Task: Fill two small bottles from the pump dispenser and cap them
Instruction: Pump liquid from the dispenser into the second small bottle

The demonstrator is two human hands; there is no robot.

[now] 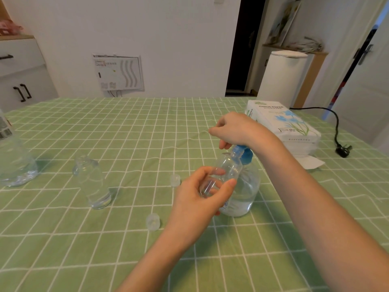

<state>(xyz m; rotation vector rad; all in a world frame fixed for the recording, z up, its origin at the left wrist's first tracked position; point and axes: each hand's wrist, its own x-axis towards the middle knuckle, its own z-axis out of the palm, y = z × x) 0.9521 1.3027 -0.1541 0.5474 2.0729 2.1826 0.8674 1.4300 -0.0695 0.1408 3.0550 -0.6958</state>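
Clear round pump dispenser with blue pump head (pixel 248 186) sits under right hand (pixel 235 129); fingers curled over the head, grip cannot be told

Left hand (pixel 200 194) grips tilted small clear plastic bottle (pixel 229 165), mouth at nozzle

Risk: a press with the mouth misaligned spills liquid; the tilted bottle could slip

Second small clear bottle (pixel 92 182) stands well left of left hand; near clear cap (pixel 175 180) and lower clear cap (pixel 153 221) lie just left of it, easily knocked

Home dining room: checked tablecloth (pixel 126 127), tissue pack (pixel 282 125), cabinets (pixel 23 74), doors (pixel 366 81).
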